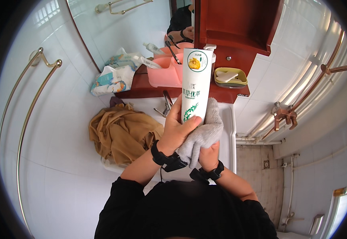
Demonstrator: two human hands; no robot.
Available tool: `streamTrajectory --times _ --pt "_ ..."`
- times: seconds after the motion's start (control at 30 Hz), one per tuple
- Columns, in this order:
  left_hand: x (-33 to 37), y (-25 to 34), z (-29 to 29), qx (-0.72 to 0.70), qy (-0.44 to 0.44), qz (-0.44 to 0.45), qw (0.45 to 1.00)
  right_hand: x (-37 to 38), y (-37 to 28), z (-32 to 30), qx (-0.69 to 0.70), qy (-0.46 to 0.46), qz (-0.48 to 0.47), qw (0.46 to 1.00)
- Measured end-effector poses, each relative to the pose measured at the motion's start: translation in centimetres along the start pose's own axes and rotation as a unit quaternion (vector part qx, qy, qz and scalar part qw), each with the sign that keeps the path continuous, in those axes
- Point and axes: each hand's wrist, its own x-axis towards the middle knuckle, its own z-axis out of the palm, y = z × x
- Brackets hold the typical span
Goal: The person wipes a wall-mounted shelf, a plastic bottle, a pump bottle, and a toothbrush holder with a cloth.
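White bottle (pixel 193 89) held above the washbasin (pixel 233 131), left hand's (pixel 173 136) fingers grasping its lower part, right hand's (pixel 209 156) grasping grey cloth (pixel 212 124) against it; bottle contents not visible. On the red-brown ledge (pixel 225 95), pink holder (pixel 161 77) left of centre contains a dark toothbrush (pixel 175 55) and white tube (pixel 147 62); yellow-green dish (pixel 232 84) near the right end holds a white bar (pixel 226 76). Brown fabric (pixel 121 133) heaped at basin's left edge.

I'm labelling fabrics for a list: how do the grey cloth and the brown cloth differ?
The grey cloth looks fluffy, while the brown cloth looks smoother. The grey cloth shows as a small bundle; the brown cloth makes a much bigger heap. The grey cloth is in the right hand; the brown cloth lies untouched at the left side of the sink. Both are crumpled.
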Motion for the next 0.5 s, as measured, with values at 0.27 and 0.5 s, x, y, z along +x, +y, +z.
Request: streamTrajectory --times 0.27,0.5 --pt "-0.5 -2.5 -0.5 0.081 0.013 0.129 0.988 1.2 -0.2 -1.0 0.235 0.04 0.208 0.949" --pt "0.2 -4.2 -1.7 0.136 -0.018 0.157 0.978 1.4 -0.6 -1.4 0.285 0.008 0.285 0.915"
